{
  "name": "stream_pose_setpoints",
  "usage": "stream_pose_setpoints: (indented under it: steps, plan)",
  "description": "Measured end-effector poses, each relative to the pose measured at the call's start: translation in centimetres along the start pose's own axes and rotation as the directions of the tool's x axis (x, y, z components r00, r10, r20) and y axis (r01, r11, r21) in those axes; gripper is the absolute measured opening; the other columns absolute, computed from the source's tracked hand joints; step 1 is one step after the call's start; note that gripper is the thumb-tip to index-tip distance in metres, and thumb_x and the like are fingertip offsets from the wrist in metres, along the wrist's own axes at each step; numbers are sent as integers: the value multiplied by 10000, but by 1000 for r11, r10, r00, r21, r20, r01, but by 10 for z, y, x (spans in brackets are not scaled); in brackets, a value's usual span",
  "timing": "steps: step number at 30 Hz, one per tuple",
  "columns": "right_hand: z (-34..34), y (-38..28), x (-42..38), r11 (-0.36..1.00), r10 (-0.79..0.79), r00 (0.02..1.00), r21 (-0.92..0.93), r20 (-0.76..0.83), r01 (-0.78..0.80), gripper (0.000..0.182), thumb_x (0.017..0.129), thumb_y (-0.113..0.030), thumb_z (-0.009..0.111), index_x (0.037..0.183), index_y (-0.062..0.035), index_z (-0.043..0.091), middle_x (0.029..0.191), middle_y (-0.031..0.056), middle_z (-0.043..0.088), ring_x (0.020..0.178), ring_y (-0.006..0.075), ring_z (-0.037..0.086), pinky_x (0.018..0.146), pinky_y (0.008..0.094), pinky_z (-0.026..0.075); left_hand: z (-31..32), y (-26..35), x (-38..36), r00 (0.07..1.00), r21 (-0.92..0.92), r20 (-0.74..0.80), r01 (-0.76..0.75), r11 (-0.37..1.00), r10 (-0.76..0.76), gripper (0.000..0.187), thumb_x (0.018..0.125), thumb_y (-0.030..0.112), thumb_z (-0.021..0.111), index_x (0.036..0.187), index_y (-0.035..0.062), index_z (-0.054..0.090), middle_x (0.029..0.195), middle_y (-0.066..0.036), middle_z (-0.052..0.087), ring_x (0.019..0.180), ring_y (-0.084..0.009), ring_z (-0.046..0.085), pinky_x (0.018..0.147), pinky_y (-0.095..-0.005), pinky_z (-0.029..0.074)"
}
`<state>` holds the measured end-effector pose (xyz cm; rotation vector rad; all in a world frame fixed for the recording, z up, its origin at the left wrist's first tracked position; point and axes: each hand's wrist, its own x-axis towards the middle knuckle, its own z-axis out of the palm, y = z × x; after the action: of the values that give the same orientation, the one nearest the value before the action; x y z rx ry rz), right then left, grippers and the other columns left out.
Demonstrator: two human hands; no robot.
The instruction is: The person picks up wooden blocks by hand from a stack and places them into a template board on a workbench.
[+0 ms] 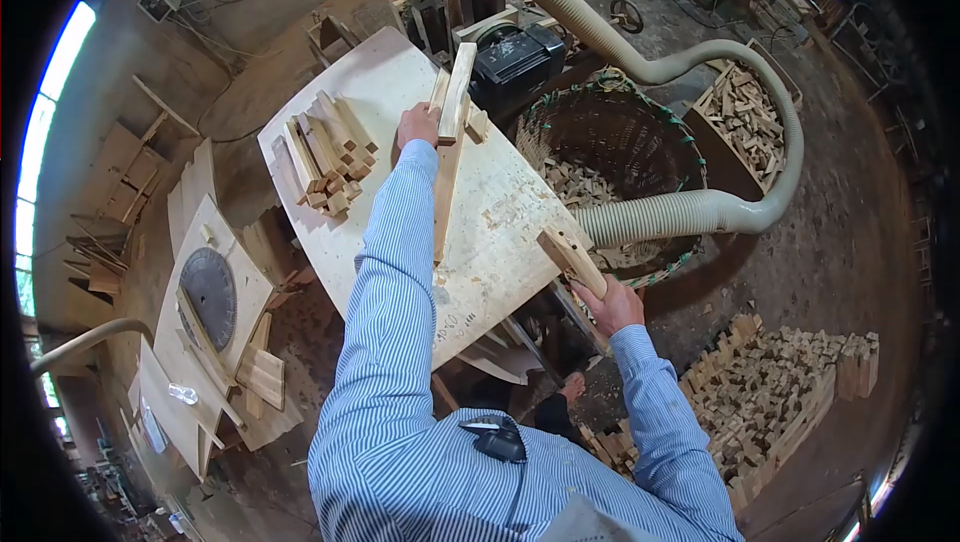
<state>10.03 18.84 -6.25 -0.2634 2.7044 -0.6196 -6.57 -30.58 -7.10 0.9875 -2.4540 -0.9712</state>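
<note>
My left hand (418, 124) reaches across the pale work board (500, 282), its fingers closed around the near end of a short wooden stick (439, 90). That stick lies against a longer upright wooden strip (461, 82) beside a black motor (517, 57). Off the board's right edge, my right hand (612, 307) is wrapped around the lower end of another wooden stick (572, 260), which is held tilted and shows small dark marks on its end. A stack of similar wooden sticks (322, 157) rests on the board left of my left hand.
A large woven basket (690, 147) with wood offcuts stands right of the board, crossed by a ribbed hose (680, 217). Lower right lies a big pile of wooden blocks (765, 397). A wooden box (725, 137) holds more pieces. A round saw blade (208, 297) lies at left.
</note>
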Motion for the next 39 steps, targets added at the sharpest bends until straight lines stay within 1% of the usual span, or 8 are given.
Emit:
stream_pose_setpoints:
  steps: [5, 9, 14, 18, 28, 31, 37, 39]
  plan:
    - [-10, -8, -4, 999, 42, 999, 3, 4, -42, 697, 922, -699, 666, 1173, -50, 714, 1057, 250, 762, 985, 435, 741, 894, 528, 580, 1, 6, -10, 988, 126, -125, -73, 989, 89, 429, 972, 418, 695, 1281, 128, 756, 1195, -223, 727, 1156, -387, 676, 1041, -476, 518]
    - [-18, -14, -7, 998, 57, 998, 14, 9, -57, 687, 911, -690, 682, 1160, -51, 719, 1038, 242, 768, 977, 435, 745, 893, 530, 581, -4, 2, -8, 999, 80, -2, -50, 996, 51, 427, 956, 403, 723, 1332, 201, 739, 1250, -222, 677, 1207, -382, 652, 1042, -475, 529]
    - [-31, -23, -11, 995, 96, 994, -10, 53, -96, 660, 904, -670, 700, 1101, -41, 715, 1003, 248, 767, 957, 431, 750, 867, 529, 586, -13, 9, -26, 985, -190, -99, -158, 969, 141, 457, 870, 94, 757, 1325, 128, 731, 1105, -184, 649, 1026, -369, 653, 974, -456, 534]
    - [-40, -27, -16, 994, 109, 992, -31, 60, -107, 645, 902, -660, 707, 1079, -40, 709, 990, 250, 765, 946, 433, 749, 860, 529, 587, -19, 16, -25, 902, 67, -335, -266, 962, 273, 430, 894, 8, 658, 1319, 70, 677, 1123, -185, 629, 1096, -381, 609, 1003, -469, 497]
    - [-55, -32, -19, 994, 111, 991, -24, 78, -109, 608, 897, -627, 724, 1063, -43, 706, 974, 249, 763, 923, 442, 744, 855, 537, 587, -52, 20, -32, 855, 393, -169, -398, 829, 490, 370, 957, 69, 621, 1324, 34, 648, 1172, -173, 619, 1122, -371, 578, 1005, -502, 474]
    - [-60, -36, -20, 994, 110, 990, -23, 86, -109, 594, 897, -618, 726, 1055, -45, 702, 969, 245, 763, 921, 442, 744, 855, 537, 589, -50, 27, -47, 818, 261, 21, -559, 787, 575, 412, 938, 100, 664, 1341, 18, 638, 1192, -187, 616, 1150, -376, 580, 1027, -510, 468]
    - [-70, -39, -23, 992, 123, 987, -44, 106, -118, 567, 899, -593, 731, 1057, -49, 693, 955, 238, 764, 913, 441, 745, 848, 539, 590, -49, 9, -52, 975, 233, -97, -171, 957, 198, 393, 981, 239, 698, 1337, 72, 677, 1204, -209, 638, 1177, -378, 603, 1058, -481, 470]
    - [-70, -40, -21, 994, 110, 988, -39, 104, -107, 561, 901, -586, 731, 1061, -50, 692, 955, 238, 765, 911, 441, 746, 846, 540, 591, -45, 5, -46, 991, 161, 117, -88, 983, 69, 394, 947, 266, 739, 1274, 47, 717, 1149, -209, 649, 1097, -366, 647, 1015, -462, 507]
